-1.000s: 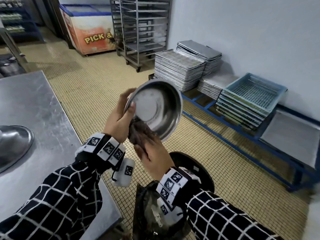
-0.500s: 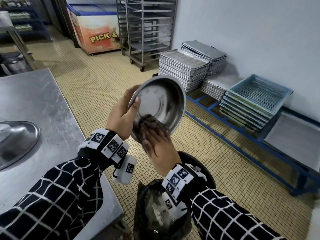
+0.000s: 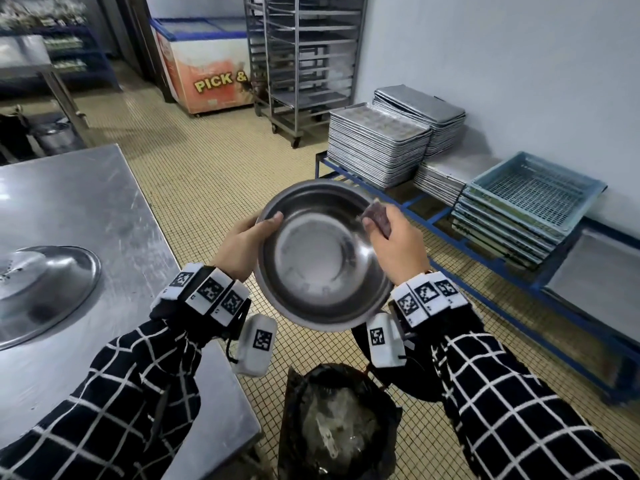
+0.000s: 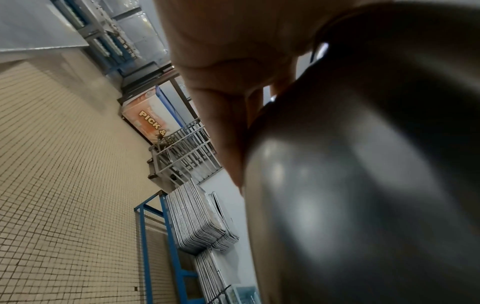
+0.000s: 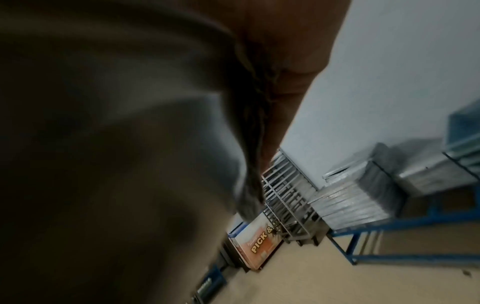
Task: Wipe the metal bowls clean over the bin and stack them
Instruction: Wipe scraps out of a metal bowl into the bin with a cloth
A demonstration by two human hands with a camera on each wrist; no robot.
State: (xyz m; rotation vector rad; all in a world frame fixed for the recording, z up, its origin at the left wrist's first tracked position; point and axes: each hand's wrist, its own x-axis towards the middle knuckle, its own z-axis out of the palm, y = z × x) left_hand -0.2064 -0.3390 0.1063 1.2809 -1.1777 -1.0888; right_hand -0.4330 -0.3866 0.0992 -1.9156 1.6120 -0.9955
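Note:
A round metal bowl (image 3: pixel 320 258) is held level in front of me, mouth up, above the bin (image 3: pixel 341 424) lined with a black bag. My left hand (image 3: pixel 247 242) grips its left rim, thumb inside. My right hand (image 3: pixel 393 244) holds a dark cloth (image 3: pixel 377 216) against the right rim, fingers curled over the edge. The left wrist view is filled by the bowl's blurred underside (image 4: pixel 363 185) and my palm (image 4: pixel 233 61). The right wrist view shows the bowl's outside (image 5: pixel 116 144) and the cloth (image 5: pixel 253 164). An upturned metal bowl (image 3: pixel 41 289) lies on the steel table (image 3: pixel 86 209) to my left.
Stacks of baking trays (image 3: pixel 377 147) and blue crates (image 3: pixel 530 202) sit on a low blue rack (image 3: pixel 502 268) along the right wall. A wheeled tray trolley (image 3: pixel 304 64) and a chest freezer (image 3: pixel 204 71) stand further back. The floor is yellow tile.
The bowl has tipped from facing sideways to level, mouth up. My right hand has moved with the cloth from the bowl's lower inside to its right rim.

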